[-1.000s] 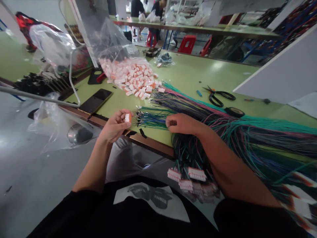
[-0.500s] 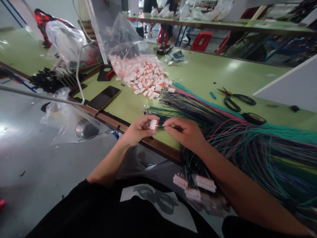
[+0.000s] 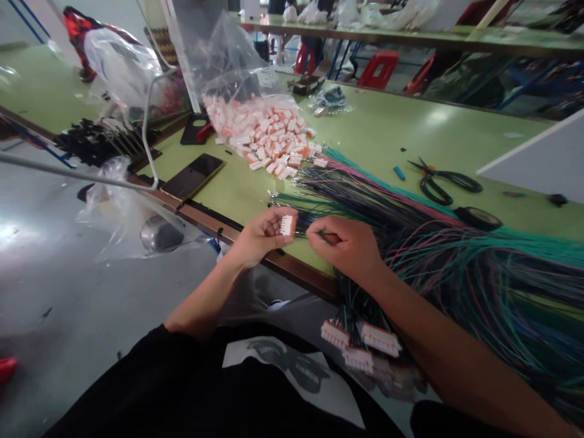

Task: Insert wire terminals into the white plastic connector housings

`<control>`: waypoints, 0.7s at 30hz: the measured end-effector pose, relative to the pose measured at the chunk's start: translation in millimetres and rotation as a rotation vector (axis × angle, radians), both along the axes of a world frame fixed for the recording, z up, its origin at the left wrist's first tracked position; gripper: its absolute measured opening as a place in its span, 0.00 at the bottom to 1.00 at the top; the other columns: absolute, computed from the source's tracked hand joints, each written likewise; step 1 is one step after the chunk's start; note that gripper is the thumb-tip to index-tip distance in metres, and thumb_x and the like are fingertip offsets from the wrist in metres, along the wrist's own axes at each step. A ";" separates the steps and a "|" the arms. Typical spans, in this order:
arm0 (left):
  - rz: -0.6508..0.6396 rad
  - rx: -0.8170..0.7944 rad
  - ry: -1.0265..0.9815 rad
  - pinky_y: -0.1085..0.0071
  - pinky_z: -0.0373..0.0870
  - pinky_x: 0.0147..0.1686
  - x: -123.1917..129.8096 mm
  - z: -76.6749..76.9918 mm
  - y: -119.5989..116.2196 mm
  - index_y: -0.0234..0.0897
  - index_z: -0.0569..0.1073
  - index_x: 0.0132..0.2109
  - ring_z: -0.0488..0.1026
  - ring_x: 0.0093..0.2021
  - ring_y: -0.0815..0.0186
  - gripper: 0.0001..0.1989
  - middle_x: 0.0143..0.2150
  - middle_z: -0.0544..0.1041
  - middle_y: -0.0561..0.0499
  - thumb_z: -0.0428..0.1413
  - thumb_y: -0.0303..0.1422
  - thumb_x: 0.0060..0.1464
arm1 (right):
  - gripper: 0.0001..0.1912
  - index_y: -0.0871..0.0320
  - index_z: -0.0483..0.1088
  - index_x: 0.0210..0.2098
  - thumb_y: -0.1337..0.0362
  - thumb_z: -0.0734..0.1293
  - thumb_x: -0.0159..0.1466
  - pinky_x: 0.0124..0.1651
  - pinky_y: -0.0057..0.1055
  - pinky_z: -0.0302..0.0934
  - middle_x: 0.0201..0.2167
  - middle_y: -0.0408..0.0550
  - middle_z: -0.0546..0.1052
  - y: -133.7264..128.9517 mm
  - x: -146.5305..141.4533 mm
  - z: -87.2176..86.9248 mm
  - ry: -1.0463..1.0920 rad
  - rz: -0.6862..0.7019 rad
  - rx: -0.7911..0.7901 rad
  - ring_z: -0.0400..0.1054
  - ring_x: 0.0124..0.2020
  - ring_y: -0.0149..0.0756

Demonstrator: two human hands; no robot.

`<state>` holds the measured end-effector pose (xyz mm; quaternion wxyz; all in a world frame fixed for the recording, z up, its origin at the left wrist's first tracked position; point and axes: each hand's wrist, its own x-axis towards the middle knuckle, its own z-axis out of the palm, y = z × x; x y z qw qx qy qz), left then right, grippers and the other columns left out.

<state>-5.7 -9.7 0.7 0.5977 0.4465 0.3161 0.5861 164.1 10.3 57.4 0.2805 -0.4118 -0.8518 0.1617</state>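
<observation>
Dim light leaves glare on the green tabletop (image 3: 474, 131) and grey floor (image 3: 91, 304), with stretching toward the edges.

Wires (image 3: 538, 244) cut off at right edge; lowest hanging connectors (image 3: 396, 373) blurred

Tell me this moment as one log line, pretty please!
left hand: holding white-and-orange connector | right hand: closed beside connector, contents unclear | wires: spread across green table | connector pile: beyond hands

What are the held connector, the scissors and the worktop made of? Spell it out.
Held connector: probably matte white-and-orange plastic, crisply slotted. Scissors: thin, pointed blades, likely metal; smooth black handles, maybe plastic. Worktop: perhaps glossy laminate, smooth green, reflecting light.
</observation>
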 end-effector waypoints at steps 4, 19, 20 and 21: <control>-0.015 0.021 -0.006 0.74 0.66 0.30 0.4 -1.5 0.7 0.40 0.75 0.42 0.67 0.30 0.71 0.20 0.32 0.72 0.54 0.67 0.27 0.37 | 0.09 0.55 0.70 0.23 0.66 0.60 0.55 0.27 0.26 0.50 0.17 0.40 0.67 1.3 0.5 -2.4 -0.016 0.006 0.046 0.55 0.20 0.27; -0.004 -0.071 -0.065 0.76 0.66 0.31 3.1 -1.4 1.1 0.39 0.78 0.40 0.69 0.30 0.72 0.22 0.31 0.75 0.53 0.69 0.28 0.32 | 0.11 0.56 0.71 0.23 0.66 0.58 0.56 0.29 0.28 0.47 0.14 0.41 0.60 0.7 0.3 -2.9 -0.246 -0.018 0.150 0.54 0.21 0.30; -0.001 -0.082 -0.061 0.76 0.66 0.31 3.4 -1.6 1.2 0.39 0.78 0.40 0.69 0.30 0.71 0.22 0.31 0.75 0.53 0.69 0.28 0.32 | 0.11 0.56 0.71 0.23 0.67 0.58 0.56 0.29 0.28 0.47 0.14 0.42 0.60 0.7 0.1 -3.1 -0.259 -0.019 0.156 0.54 0.21 0.30; 0.003 -0.093 -0.056 0.76 0.67 0.31 3.6 -1.7 1.4 0.39 0.78 0.40 0.70 0.30 0.71 0.22 0.31 0.76 0.53 0.69 0.28 0.31 | 0.11 0.56 0.71 0.22 0.67 0.59 0.56 0.29 0.28 0.46 0.14 0.41 0.60 0.8 -0.1 -3.3 -0.267 -0.019 0.164 0.54 0.21 0.30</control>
